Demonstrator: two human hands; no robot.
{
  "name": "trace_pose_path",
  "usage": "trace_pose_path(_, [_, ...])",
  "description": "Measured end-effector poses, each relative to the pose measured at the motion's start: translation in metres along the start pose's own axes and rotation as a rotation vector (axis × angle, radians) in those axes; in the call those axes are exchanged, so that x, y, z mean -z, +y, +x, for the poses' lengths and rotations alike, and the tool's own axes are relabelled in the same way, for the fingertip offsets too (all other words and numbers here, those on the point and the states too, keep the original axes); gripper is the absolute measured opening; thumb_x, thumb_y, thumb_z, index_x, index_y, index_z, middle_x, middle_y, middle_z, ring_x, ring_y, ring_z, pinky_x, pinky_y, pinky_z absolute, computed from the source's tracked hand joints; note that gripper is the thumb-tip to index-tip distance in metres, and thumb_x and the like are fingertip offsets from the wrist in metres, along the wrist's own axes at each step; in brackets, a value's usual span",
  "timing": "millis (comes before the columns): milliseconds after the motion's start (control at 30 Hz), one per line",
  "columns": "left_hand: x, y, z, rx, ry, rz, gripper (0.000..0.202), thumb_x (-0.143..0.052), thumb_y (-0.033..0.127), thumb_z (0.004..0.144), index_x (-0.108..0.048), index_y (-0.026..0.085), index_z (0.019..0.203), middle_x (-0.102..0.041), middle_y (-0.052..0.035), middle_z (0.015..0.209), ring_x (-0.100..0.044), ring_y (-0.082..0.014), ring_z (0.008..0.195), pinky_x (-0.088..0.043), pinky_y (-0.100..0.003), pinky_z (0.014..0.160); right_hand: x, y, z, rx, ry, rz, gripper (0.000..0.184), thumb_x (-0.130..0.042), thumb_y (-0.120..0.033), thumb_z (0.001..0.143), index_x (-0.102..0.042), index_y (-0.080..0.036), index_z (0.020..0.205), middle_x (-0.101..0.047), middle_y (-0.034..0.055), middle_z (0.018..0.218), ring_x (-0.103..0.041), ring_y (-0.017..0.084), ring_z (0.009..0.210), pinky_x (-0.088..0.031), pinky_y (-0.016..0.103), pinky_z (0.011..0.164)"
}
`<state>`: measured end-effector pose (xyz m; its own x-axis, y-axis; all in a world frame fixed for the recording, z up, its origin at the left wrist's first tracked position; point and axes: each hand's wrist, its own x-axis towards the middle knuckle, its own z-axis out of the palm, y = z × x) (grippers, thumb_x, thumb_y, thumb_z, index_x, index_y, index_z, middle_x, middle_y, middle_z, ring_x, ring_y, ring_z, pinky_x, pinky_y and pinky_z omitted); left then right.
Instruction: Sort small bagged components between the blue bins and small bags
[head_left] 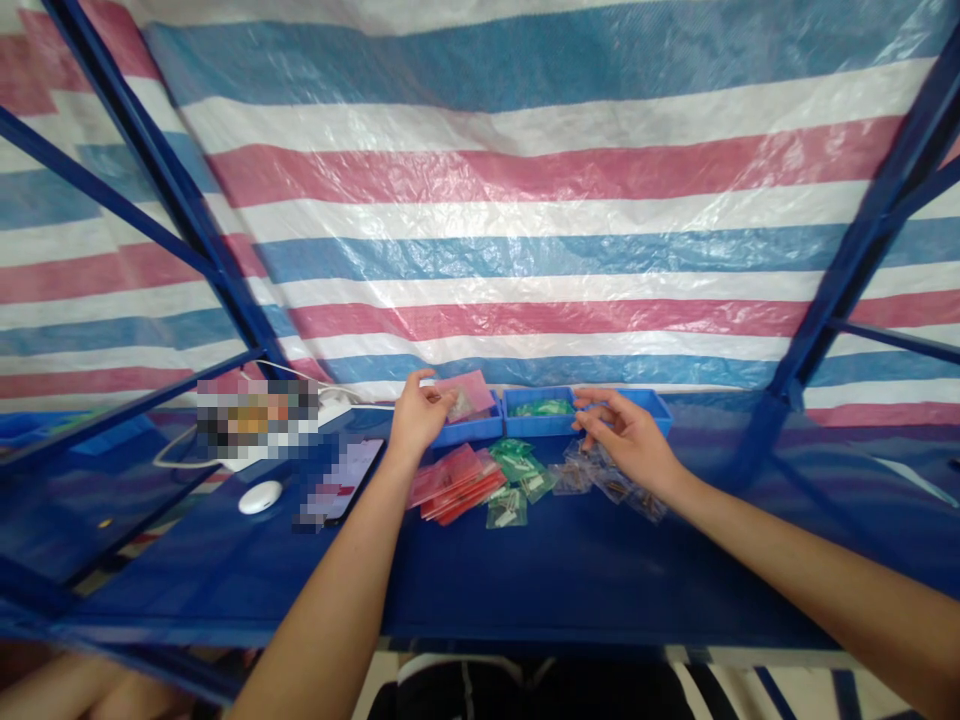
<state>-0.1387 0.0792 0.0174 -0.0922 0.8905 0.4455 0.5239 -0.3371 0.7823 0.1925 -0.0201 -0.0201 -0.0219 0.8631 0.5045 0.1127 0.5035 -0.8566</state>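
My left hand [422,410] is closed on a pink plastic bag [469,393] with small pale contents, held over the left blue bin [472,432]. My right hand [622,430] hovers in front of the right blue bin [658,408], its fingers loosely curled and apart; I see nothing between them. Just under it lie several clear bags [574,477] with small brownish parts. The middle blue bin [536,429] contains green bags [541,408]. A stack of red bags [457,490] lies beside more green bags [517,462] on the blue table [600,580].
A phone [356,478] and a white rounded case [260,497] lie to the left, near a white power strip [277,445] with cables. Blue metal posts [847,250] frame a striped plastic sheet [525,220] behind the table. At lower left, part of another person's arm [67,685] shows.
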Motion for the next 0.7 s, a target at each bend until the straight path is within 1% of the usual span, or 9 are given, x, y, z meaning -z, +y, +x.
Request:
trace_pose_path(100, [0.001,-0.006,0.000,-0.025,0.000,0.109,0.060,-0.075,0.040,0.080,-0.054,0.020,0.133,-0.073,-0.0023,0.088,-0.067,-0.0191,0.074,-0.048,-0.028,0.068,-0.001,-0.002,0.000,-0.012,-0.023,-0.013,0.039,-0.072,-0.050,0.090,-0.067,-0.026,0.121,-0.072,0.0080,0.107,-0.071,0.021,0.077,-0.063,0.035,0.063])
trace_pose_path(200, [0.001,-0.006,0.001,-0.041,-0.010,0.171,0.056,-0.075,0.036,0.081,-0.057,0.020,0.131,-0.074,-0.0036,0.089,-0.068,-0.0207,0.076,-0.049,-0.030,0.072,-0.002,-0.006,-0.001,-0.017,-0.044,-0.021,0.035,-0.072,-0.049,0.090,-0.068,-0.027,0.117,-0.073,0.0075,0.104,-0.071,0.023,0.080,-0.063,0.036,0.064])
trace_pose_path(267, [0.000,-0.005,0.002,-0.046,-0.043,0.213,0.051,-0.074,0.034,0.081,-0.061,0.020,0.127,-0.075,-0.0039,0.086,-0.067,-0.0212,0.075,-0.050,-0.031,0.073,-0.002,-0.008,-0.002,-0.017,-0.053,-0.025,0.034,-0.072,-0.048,0.090,-0.068,-0.028,0.117,-0.074,0.0068,0.102,-0.071,0.023,0.081,-0.063,0.037,0.064])
trace_pose_path(367, [0.000,-0.006,0.006,-0.076,-0.123,0.325,0.043,-0.072,0.033,0.082,-0.066,0.019,0.123,-0.075,-0.0046,0.085,-0.066,-0.0222,0.075,-0.050,-0.031,0.073,-0.002,-0.008,-0.002,-0.022,-0.066,-0.033,0.033,-0.072,-0.048,0.090,-0.069,-0.029,0.117,-0.074,0.0062,0.100,-0.071,0.024,0.082,-0.063,0.038,0.065])
trace_pose_path(433, [0.000,-0.008,0.009,-0.093,-0.168,0.391,0.040,-0.069,0.033,0.084,-0.069,0.019,0.122,-0.076,-0.0058,0.088,-0.067,-0.0232,0.077,-0.050,-0.031,0.074,-0.002,-0.006,-0.002,-0.028,-0.079,-0.038,0.033,-0.071,-0.048,0.091,-0.069,-0.029,0.117,-0.073,0.0059,0.099,-0.071,0.024,0.083,-0.063,0.039,0.064])
trace_pose_path(533, [0.000,-0.011,0.014,-0.098,-0.194,0.452,0.038,-0.067,0.033,0.085,-0.071,0.020,0.120,-0.076,-0.0075,0.092,-0.069,-0.0254,0.084,-0.050,-0.033,0.079,0.000,-0.004,-0.001,-0.037,-0.089,-0.045,0.031,-0.071,-0.047,0.091,-0.068,-0.030,0.117,-0.073,0.0058,0.101,-0.071,0.024,0.083,-0.063,0.039,0.065])
trace_pose_path(600, [0.000,-0.014,0.016,-0.099,-0.203,0.500,0.038,-0.068,0.034,0.084,-0.073,0.021,0.120,-0.076,-0.0086,0.094,-0.069,-0.0275,0.088,-0.050,-0.035,0.083,0.000,-0.004,-0.001,-0.040,-0.088,-0.047,0.030,-0.071,-0.046,0.091,-0.068,-0.029,0.116,-0.073,0.0059,0.101,-0.071,0.024,0.083,-0.063,0.039,0.065])
trace_pose_path(700, [0.000,-0.018,0.016,-0.114,-0.199,0.565,0.039,-0.067,0.037,0.084,-0.075,0.022,0.119,-0.076,-0.0115,0.102,-0.068,-0.0322,0.099,-0.049,-0.042,0.093,0.001,-0.004,-0.001,-0.042,-0.094,-0.051,0.030,-0.071,-0.046,0.092,-0.068,-0.029,0.116,-0.072,0.0058,0.100,-0.070,0.024,0.081,-0.063,0.038,0.065])
